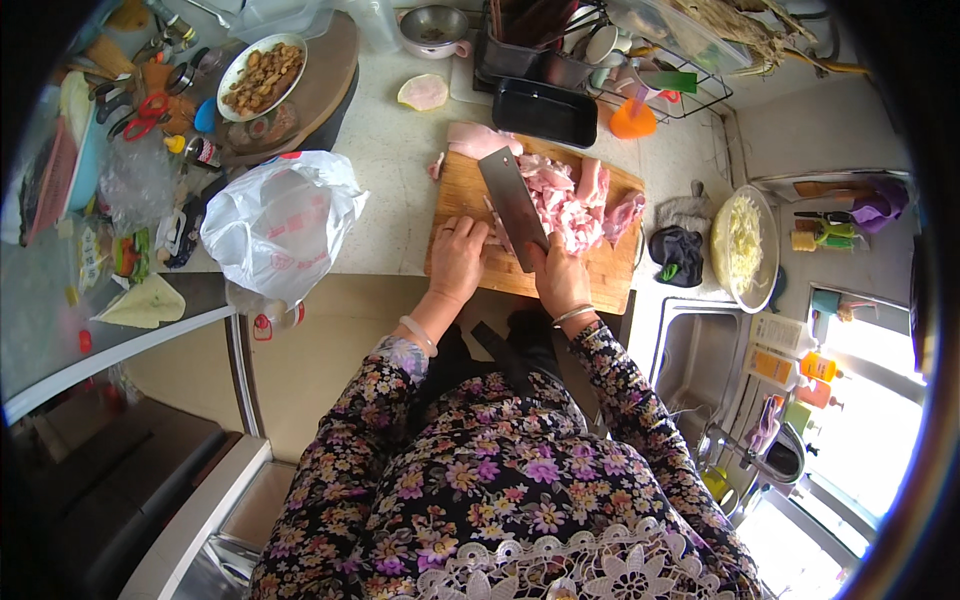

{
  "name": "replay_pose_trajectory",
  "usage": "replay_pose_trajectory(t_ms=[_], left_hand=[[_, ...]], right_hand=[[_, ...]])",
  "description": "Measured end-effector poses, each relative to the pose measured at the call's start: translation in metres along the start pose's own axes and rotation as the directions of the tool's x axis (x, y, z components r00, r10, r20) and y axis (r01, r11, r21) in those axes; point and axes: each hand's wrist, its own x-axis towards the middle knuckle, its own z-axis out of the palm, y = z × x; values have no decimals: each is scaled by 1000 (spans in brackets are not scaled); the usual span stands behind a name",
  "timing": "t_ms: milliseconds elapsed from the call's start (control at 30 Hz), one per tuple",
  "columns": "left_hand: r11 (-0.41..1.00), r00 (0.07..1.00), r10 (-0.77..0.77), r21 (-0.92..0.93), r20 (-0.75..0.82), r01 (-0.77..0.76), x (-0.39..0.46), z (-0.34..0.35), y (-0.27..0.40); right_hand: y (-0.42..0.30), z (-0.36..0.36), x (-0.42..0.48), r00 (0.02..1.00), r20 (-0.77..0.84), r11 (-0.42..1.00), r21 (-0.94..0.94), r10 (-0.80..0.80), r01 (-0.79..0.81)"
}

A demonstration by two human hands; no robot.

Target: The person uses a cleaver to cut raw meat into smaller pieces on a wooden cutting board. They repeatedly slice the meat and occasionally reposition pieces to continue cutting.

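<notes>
A wooden cutting board [600, 277] lies on the counter before me. My right hand [559, 277] grips a cleaver [511, 202], its wide metal blade slanting up and left over the board. To its left, my left hand [459, 255] rests on the board, fingers bent, at small strips of raw meat partly hidden by the fingers and blade. A pile of cut raw meat [566, 206] lies right of the blade. Larger pieces sit behind it, among them a pale slab [480, 140] at the back left edge and a reddish piece [623, 217] at the right.
Behind the board stands a black tray [545, 112]. A white plastic bag [281, 232] and a plate of browned food [262, 77] are on the left. At right are dark cloths [676, 255], a bowl of shredded vegetable [744, 247] and a metal sink [697, 360].
</notes>
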Motion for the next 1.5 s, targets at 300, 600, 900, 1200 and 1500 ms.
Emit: replay_pose_trajectory(t_ms=[300, 600, 900, 1200, 1500], left_hand=[[997, 997, 56, 41, 43, -58, -1, 3, -3], [973, 981, 185, 128, 48, -190, -8, 7, -9], [998, 997, 56, 9, -49, -55, -4, 8, -4], [994, 992, -107, -46, -70, 104, -6, 4, -2], [988, 990, -142, -71, -26, 140, -4, 1, -3]], right_hand=[[4, 0, -35, 989, 150, 991, -135, 12, 9], [2, 24, -14, 995, 91, 996, -76, -28, 35], [-44, 32, 51, 997, 77, 994, -107, -4, 12], [7, 15, 8, 997, 12, 997, -31, -75, 76], [-10, 2, -22, 991, 135, 994, -109, -9, 24]])
